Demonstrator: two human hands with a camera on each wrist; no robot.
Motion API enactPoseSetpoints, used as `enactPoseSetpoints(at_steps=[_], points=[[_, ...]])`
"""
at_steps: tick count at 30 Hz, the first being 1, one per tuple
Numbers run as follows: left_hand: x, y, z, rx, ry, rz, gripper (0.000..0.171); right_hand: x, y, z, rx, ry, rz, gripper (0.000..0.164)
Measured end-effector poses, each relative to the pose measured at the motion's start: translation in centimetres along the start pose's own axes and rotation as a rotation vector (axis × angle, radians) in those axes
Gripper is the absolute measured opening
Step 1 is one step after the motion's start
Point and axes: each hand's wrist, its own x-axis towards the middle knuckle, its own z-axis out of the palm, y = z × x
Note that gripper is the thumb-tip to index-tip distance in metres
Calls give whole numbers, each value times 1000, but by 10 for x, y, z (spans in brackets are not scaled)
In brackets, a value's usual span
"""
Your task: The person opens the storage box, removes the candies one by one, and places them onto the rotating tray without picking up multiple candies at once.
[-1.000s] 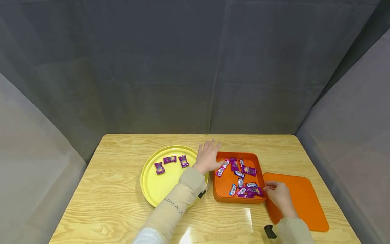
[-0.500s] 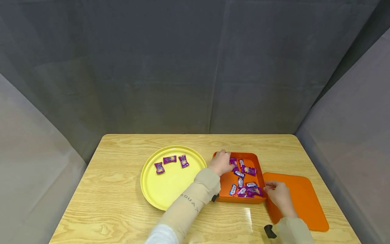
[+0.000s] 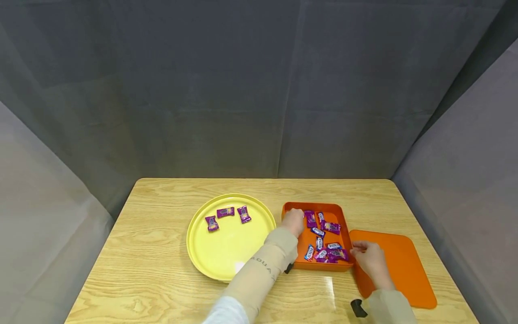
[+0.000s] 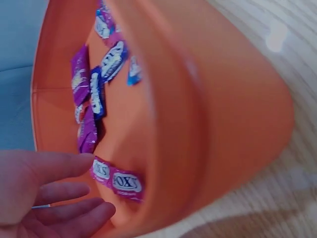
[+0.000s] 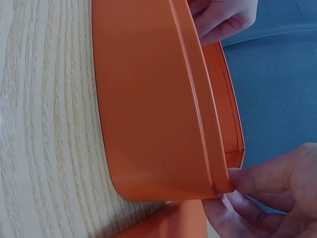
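Reaching into orange box [image 3: 323, 266], left hand [image 3: 293, 222], fingers [image 4: 67, 166] seemingly apart, right hand [image 3: 370, 260] pinching rim [image 5: 213, 148]

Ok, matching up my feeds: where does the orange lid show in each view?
Head: lower right; the orange lid lies flat on the wooden table, partly hidden by the right hand.
Left wrist: not in the picture.
Right wrist: bottom edge near the middle, only a part of it, cut off by the frame.
Shared landmark: the open orange box, seen in all three.
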Motion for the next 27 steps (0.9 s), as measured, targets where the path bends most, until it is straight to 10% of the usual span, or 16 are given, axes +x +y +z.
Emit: enactPoseSetpoints(at_steps=[27], points=[[-4, 10, 25, 165, -19, -61, 16, 1, 0, 0, 31, -16, 20, 29]])
